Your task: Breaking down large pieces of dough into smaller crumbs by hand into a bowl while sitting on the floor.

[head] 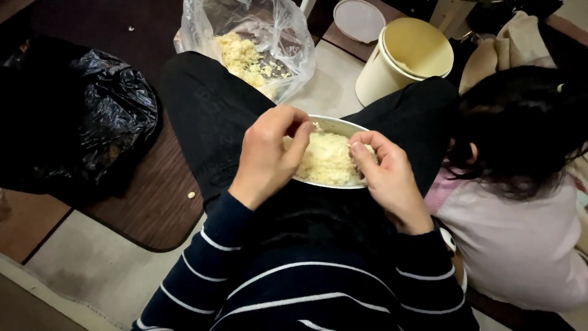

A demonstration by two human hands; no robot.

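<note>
A black plastic bag (92,116) lies crumpled on the dark mat at the far left, and a single pale clove (192,195) sits alone on the mat near its edge. Further along, a clear plastic bag (269,37) stands open beyond the person's knee, with pale peelings heaped inside it. The left hand (269,156) hovers over the near left rim of a metal bowl (334,124) resting in the lap; its fingers curl inward with thumb and forefinger pressed together, pinching something too small to make out. The bowl is filled with pale yellowish peeled pieces (327,159). The right hand (386,178) rests at the bowl's right rim, fingers bent and drawn together, tips touching the pile. Behind it a cream bucket (398,61) lies tilted, its round lid (358,19) just beside. A second person in a pink top (520,233) sits at the far right.
</note>
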